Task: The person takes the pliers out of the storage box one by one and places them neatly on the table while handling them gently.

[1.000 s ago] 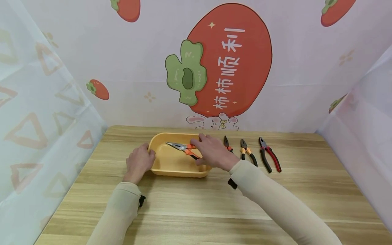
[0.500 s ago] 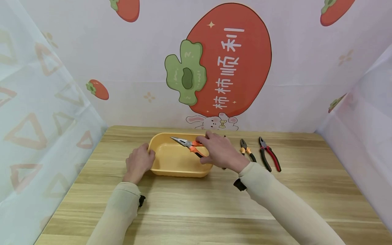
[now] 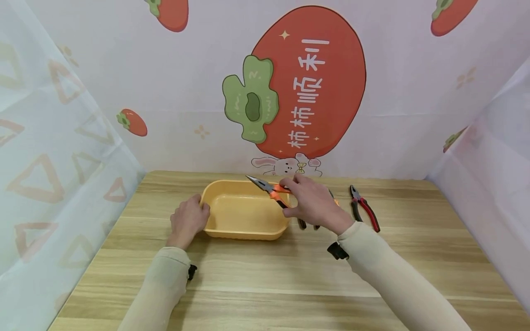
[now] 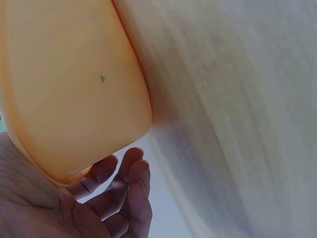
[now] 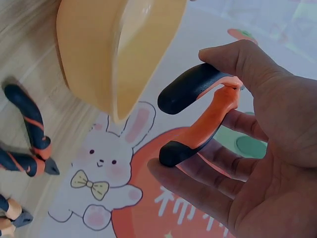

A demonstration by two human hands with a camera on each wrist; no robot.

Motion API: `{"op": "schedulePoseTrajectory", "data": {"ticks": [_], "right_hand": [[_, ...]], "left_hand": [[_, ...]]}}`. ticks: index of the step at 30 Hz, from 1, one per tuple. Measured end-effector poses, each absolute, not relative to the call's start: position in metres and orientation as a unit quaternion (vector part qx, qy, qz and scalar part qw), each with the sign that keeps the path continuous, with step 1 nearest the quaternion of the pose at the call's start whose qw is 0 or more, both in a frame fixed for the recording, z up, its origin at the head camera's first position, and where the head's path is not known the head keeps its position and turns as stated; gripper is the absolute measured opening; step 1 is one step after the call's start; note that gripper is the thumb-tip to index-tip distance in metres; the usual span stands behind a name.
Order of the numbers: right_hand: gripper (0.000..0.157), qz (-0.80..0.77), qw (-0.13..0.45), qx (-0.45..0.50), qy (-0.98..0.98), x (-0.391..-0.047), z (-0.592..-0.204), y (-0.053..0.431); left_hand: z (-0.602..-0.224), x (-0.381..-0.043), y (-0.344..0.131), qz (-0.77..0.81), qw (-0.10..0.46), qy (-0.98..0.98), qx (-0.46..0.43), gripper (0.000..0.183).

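Note:
My left hand (image 3: 188,219) grips the left end of a yellow plastic basin (image 3: 244,235), with the fingers bent about its rim in the left wrist view. My right hand (image 3: 314,200) holds needle-nose pliers (image 3: 271,189) by their orange-and-black handles, raised above the basin's right end. Their tapered metal nose points to the far left. From the right wrist view, the handles (image 5: 210,116) stand spread between thumb and fingers, while the nose is hidden behind the hand. Nothing lies on the part of the basin's floor that shows.
Pliers with red-and-black handles (image 3: 365,208) lie on the wooden table at the right. Two more, one with orange-and-black handles (image 5: 29,124) and one with pale orange grips (image 5: 11,222), lie partly hidden under my right hand. A printed cloth wall (image 3: 178,138) stands behind the table.
My right hand has moved to the right and a little away from me, carrying the needle-nose pliers from over the basin's middle toward its right end. My left hand has stayed on the rim.

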State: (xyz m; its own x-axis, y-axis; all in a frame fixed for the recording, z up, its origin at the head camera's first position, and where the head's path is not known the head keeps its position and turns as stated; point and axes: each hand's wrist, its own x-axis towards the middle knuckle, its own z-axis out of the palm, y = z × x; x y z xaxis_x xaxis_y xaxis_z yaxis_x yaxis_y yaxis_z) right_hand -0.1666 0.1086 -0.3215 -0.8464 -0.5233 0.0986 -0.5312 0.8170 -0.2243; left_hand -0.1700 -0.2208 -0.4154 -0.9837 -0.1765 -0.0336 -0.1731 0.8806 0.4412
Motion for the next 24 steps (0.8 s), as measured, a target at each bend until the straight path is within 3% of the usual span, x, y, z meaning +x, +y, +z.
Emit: {"op": "schedulePoseTrajectory", "data": {"ticks": [24], "right_hand": [[0.061, 0.137, 0.053, 0.224, -0.963, -0.166, -0.32, 0.165]], "left_hand": [[-0.415, -0.168, -0.22, -0.225, 0.007, -0.971, 0.085, 0.023]]}}
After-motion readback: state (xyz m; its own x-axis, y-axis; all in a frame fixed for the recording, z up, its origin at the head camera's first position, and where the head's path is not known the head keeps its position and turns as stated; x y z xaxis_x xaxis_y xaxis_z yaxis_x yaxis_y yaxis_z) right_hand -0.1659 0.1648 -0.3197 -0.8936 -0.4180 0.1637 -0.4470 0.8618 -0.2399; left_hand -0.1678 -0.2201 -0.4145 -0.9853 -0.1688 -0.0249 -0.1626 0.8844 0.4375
